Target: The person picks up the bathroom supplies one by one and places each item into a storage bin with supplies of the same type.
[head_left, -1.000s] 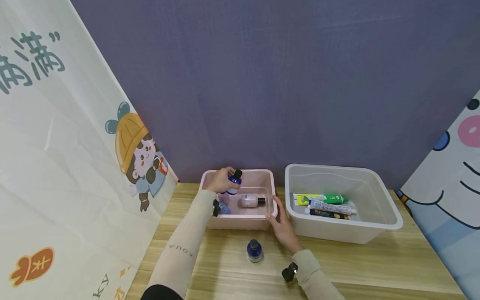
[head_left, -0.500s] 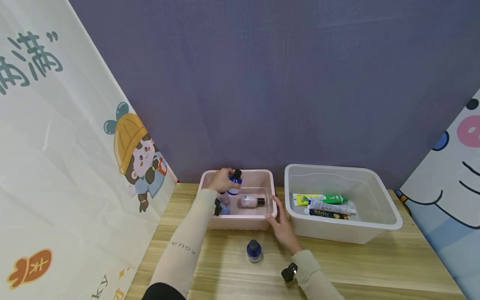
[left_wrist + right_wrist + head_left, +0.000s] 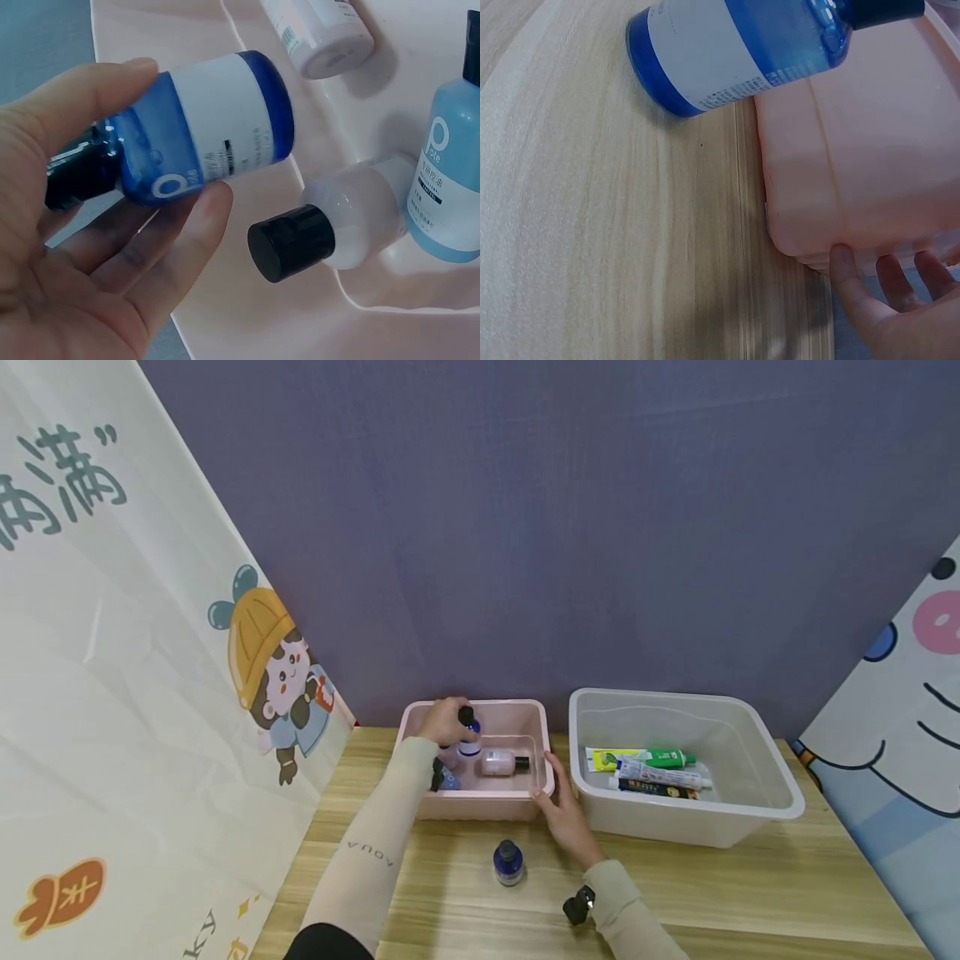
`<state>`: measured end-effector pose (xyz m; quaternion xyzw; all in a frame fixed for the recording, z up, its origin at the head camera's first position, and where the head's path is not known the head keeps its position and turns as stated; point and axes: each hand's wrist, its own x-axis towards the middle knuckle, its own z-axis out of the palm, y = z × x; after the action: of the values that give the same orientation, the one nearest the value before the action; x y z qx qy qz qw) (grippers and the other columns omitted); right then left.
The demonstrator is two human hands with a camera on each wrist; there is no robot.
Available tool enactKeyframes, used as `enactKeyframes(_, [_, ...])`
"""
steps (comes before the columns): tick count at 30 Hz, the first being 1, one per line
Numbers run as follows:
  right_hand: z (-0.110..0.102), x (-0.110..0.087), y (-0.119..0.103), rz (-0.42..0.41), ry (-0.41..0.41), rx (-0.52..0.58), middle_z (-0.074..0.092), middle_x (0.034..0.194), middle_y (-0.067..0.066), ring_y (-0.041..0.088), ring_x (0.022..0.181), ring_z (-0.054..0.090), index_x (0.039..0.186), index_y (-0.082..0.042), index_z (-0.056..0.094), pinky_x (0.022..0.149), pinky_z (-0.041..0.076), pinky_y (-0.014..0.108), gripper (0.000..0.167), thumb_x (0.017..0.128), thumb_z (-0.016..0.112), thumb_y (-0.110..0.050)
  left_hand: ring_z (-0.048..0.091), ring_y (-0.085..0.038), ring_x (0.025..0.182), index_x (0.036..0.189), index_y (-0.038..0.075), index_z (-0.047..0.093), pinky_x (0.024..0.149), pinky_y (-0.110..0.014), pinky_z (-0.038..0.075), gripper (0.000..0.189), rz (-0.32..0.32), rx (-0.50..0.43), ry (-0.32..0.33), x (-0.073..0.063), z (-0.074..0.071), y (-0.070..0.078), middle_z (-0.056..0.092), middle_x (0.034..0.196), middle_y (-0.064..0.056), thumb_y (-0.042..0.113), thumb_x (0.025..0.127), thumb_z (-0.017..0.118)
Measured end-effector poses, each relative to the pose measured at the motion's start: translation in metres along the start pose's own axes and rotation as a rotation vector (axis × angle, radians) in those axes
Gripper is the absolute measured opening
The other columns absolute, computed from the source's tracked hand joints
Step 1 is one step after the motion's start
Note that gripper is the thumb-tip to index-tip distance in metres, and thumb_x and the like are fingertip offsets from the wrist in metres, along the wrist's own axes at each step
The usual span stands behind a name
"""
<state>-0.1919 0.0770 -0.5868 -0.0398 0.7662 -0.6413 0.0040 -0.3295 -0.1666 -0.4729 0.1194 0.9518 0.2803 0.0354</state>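
In the head view my left hand (image 3: 444, 723) is inside the pink bin (image 3: 480, 806), gripping a dark blue bottle (image 3: 225, 112) with a black cap. In the left wrist view the bottle lies tilted between thumb and fingers, its base pointing away from the palm. At the bin's right front corner, my right hand (image 3: 567, 821) holds the edge, fingertips against the side wall. Another dark blue bottle (image 3: 508, 862) stands upright on the table before the bin. Inside lie a pale pink bottle (image 3: 497, 762) with a black cap, a second pale pink bottle (image 3: 352, 214) and a light blue bottle (image 3: 450, 180).
A larger whitish bin (image 3: 675, 818) stands to the right, containing a yellow-and-green tube (image 3: 641, 760), a white-and-blue tube (image 3: 663, 775) and a black tube (image 3: 660, 788). Both bins sit on a wooden table (image 3: 750, 885), close to a blue-purple backdrop (image 3: 562, 527).
The blue bottle in my left hand has sunk slightly lower in the pink bin and tilted, its cap shifting left. My right hand stays at the corner.
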Motion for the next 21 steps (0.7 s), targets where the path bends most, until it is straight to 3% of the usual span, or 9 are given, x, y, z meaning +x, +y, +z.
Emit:
enactKeyframes(4, [-0.0001, 0.0003, 0.0012, -0.003, 0.001, -0.003, 0.01, 0.173, 0.008, 0.042, 0.156, 0.016, 0.157, -0.051, 0.02, 0.123, 0.018, 0.061, 0.069, 0.104, 0.059, -0.029, 0.066, -0.03, 0.102, 0.123, 0.006, 0.068, 0.085, -0.04, 0.058, 0.06, 0.014, 0.078, 0.001, 0.0015, 0.0012, 0.0005, 0.073, 0.11, -0.014, 0.017, 0.07, 0.094])
enactKeyframes(9, [-0.0004, 0.0004, 0.0021, -0.002, -0.001, -0.006, 0.01, 0.173, 0.008, 0.041, 0.157, 0.015, 0.157, -0.051, 0.02, 0.124, 0.018, 0.06, 0.07, 0.104, 0.059, -0.028, 0.064, -0.031, 0.102, 0.116, 0.006, 0.07, 0.086, -0.041, 0.057, 0.055, -0.001, 0.112, -0.007, 0.0035, 0.0034, 0.001, 0.072, 0.106, -0.012, 0.015, 0.068, 0.094])
enactKeyframes(15, [-0.0006, 0.0008, 0.0026, 0.006, -0.001, -0.024, 0.01, 0.173, 0.009, 0.042, 0.157, 0.014, 0.157, -0.051, 0.021, 0.123, 0.016, 0.063, 0.069, 0.104, 0.058, -0.028, 0.061, -0.021, 0.085, 0.092, 0.006, 0.071, 0.076, -0.034, 0.054, 0.032, 0.023, 0.165, -0.033, 0.0036, 0.0079, -0.0014, 0.07, 0.088, -0.005, 0.005, 0.067, 0.091])
enactKeyframes(21, [-0.0011, 0.0015, 0.0023, 0.012, 0.002, -0.04, 0.011, 0.173, 0.01, 0.043, 0.157, 0.014, 0.158, -0.051, 0.02, 0.122, 0.014, 0.066, 0.068, 0.104, 0.058, -0.03, 0.059, -0.018, 0.075, 0.091, 0.002, 0.071, 0.071, -0.031, 0.051, 0.026, 0.047, 0.165, -0.031, 0.001, 0.0093, -0.0006, 0.069, 0.081, -0.004, -0.008, 0.068, 0.078])
